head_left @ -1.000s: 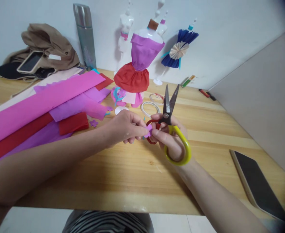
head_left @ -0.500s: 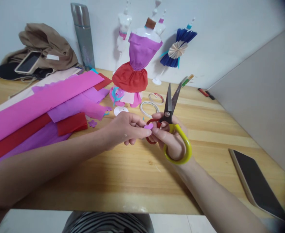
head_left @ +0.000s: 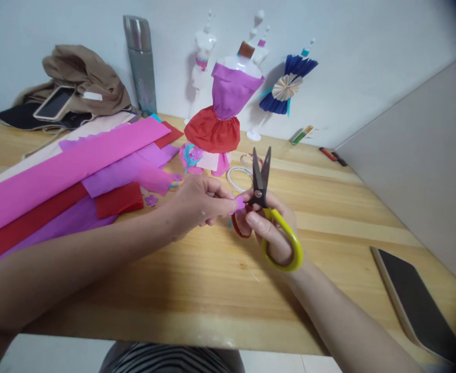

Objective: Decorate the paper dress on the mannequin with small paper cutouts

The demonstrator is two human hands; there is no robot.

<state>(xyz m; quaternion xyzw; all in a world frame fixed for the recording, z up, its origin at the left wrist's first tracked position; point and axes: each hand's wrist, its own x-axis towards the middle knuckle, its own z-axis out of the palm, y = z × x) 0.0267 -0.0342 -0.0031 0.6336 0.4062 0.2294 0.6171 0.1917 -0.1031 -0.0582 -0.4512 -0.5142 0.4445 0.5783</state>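
Between the thumb and fingers of my left hand (head_left: pixel 202 204) is a small purple paper flower (head_left: pixel 239 204). My right hand (head_left: pixel 272 228) has its fingers through the handles of a pair of scissors (head_left: pixel 259 192), one handle yellow and one red. The blades point up and away from me, slightly parted, just right of the flower. Behind my hands stands a dress form in a purple top (head_left: pixel 233 93) and a red gathered skirt (head_left: pixel 214 132). Another purple paper flower (head_left: pixel 151 200) lies on the table left of my left hand.
Pink, purple and red crepe paper (head_left: pixel 72 155) is heaped on the left. Tape rolls (head_left: pixel 230 178) lie beyond my hands. A phone (head_left: pixel 410 295) rests at the right. A steel flask (head_left: pixel 142 72), a brown cloth bag (head_left: pixel 88 77) and a blue-dressed form (head_left: pixel 280 106) stand along the wall.
My right hand has drawn slightly away from the flower, and its thumb no longer touches it. The scissors have tipped left with the blades closer together. More of the flower shows; the view has shifted slightly.
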